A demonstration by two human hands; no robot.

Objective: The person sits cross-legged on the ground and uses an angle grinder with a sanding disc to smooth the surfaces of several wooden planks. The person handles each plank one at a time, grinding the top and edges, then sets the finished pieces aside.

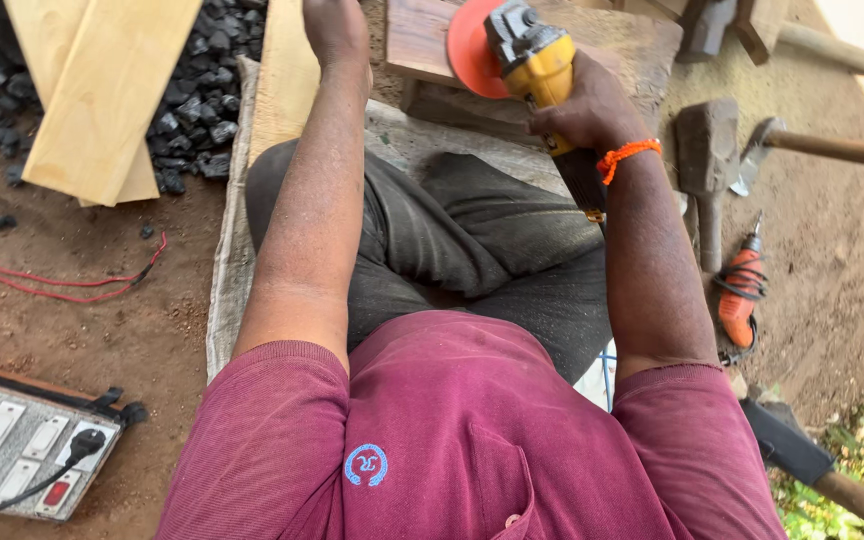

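Note:
I sit cross-legged on the ground in a maroon shirt and grey trousers. My right hand [584, 108], with an orange thread at the wrist, grips a yellow and grey angle grinder [537, 62]. Its orange-red sanding disc [472, 48] rests against a worn wooden piece [422, 40] in front of me. My left hand [335, 28] reaches forward and presses down on a pale wooden plank [287, 85]; its fingers run out of the top of the frame.
Two pale boards [102, 95] lie over a heap of black charcoal [202, 80] at the upper left. A switchboard with a black plug [22, 445] and red wires [62, 285] lie at the left. Hammers [709, 160], an axe-like tool [812, 145] and an orange drill [742, 285] lie at the right.

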